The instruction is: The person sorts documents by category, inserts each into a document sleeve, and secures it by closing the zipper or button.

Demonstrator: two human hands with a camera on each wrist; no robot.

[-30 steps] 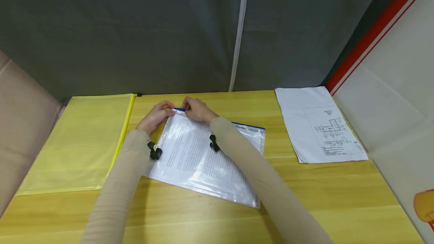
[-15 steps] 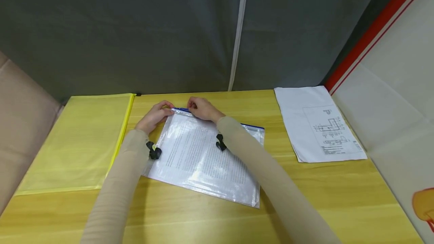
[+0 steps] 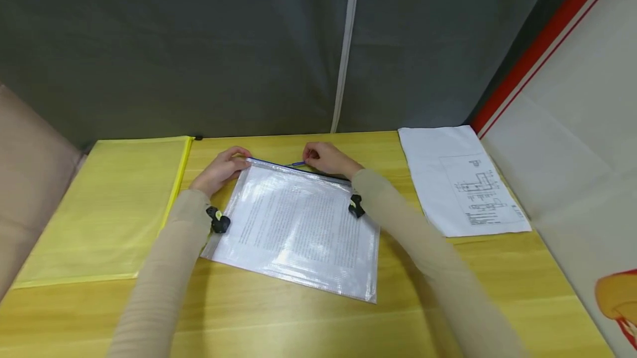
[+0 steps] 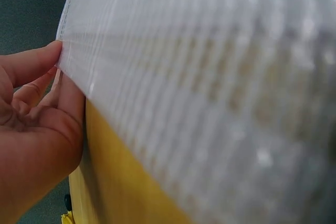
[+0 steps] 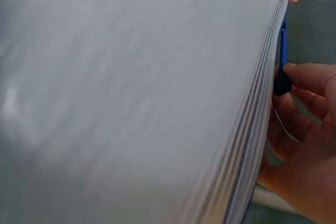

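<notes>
Clear mesh zip pouch w/ printed sheets inside lies flat mid yellow wooden counter. Left hand pinches its far-left corner; right hand pinches the dark blue zipper slider along the top edge, hands apart.

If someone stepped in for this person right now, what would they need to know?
Left hand: pinches the far left corner of the clear zip pouch, steadying it.
Right hand: pinches the blue zipper slider, about midway along the far edge.
The pouch lies flat on the wooden table with printed sheets inside.
Done: sheets are in. Which stretch of zip is shut cannot be told.
Left, likely: run the slider to the end.
Nearby: yellow zip pouch at left, loose printed sheet at right.
</notes>
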